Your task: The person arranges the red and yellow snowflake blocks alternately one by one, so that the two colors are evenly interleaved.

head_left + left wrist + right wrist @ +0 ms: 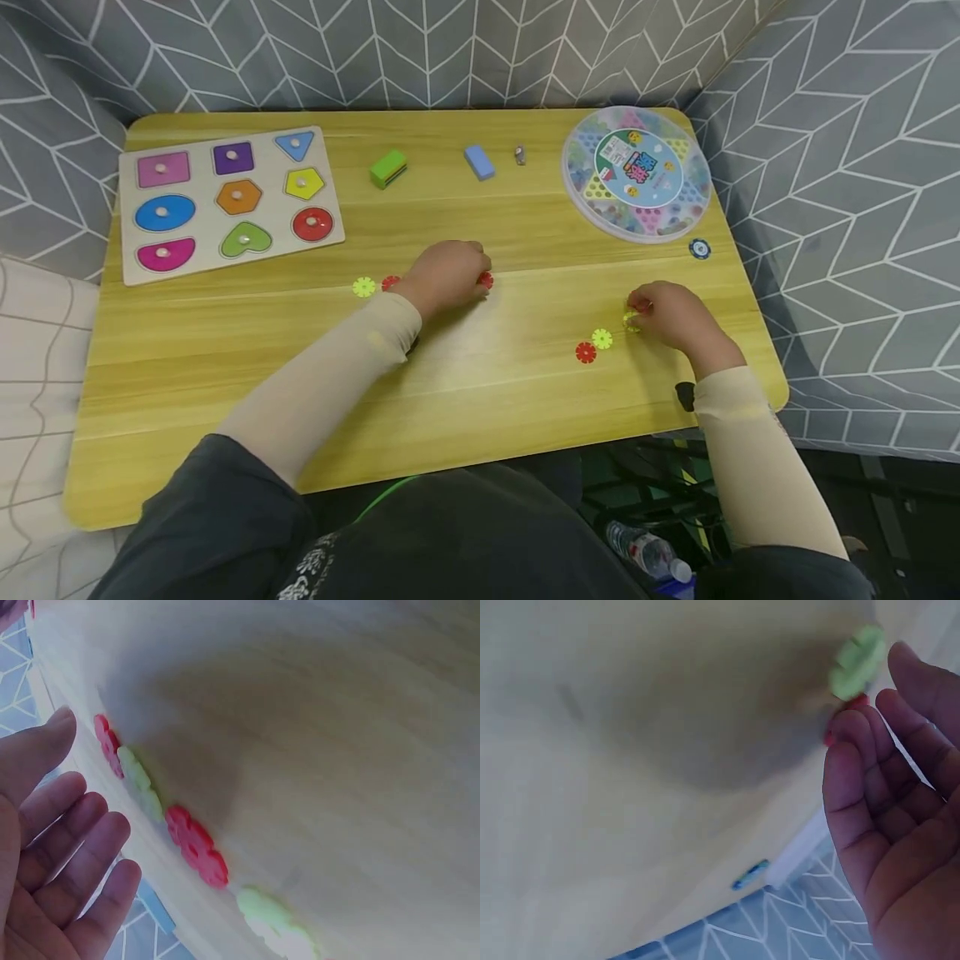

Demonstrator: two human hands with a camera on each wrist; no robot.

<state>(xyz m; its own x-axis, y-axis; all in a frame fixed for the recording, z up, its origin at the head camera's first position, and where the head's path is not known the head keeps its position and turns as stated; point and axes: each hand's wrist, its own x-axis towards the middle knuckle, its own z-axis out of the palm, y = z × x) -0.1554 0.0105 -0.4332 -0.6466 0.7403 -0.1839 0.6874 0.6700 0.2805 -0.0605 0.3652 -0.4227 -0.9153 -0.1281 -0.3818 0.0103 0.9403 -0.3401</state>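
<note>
Small notched plastic discs in red and yellow-green lie in a row beside my left hand [447, 271]. Its fingers are loosely bent with nothing between them. A red disc [486, 280] sits just past its fingertips; another red disc [196, 847] and a yellow-green disc [137, 784] follow in the left wrist view. My right hand [671, 317] has its fingertips bent around a red disc [830, 737], mostly hidden by them. Right at those fingertips is a yellow-green disc [857, 664]. Nearby on the table are another yellow-green disc [602, 338] and a red one [586, 352].
A shape puzzle board [277, 225] stands at the back left of the wooden table [465, 392]. Behind the hands lie a green block [387, 168], a blue block [479, 162] and a small metallic piece [520, 155]. A round game box [637, 221] and a dark round token [700, 248] are at right.
</note>
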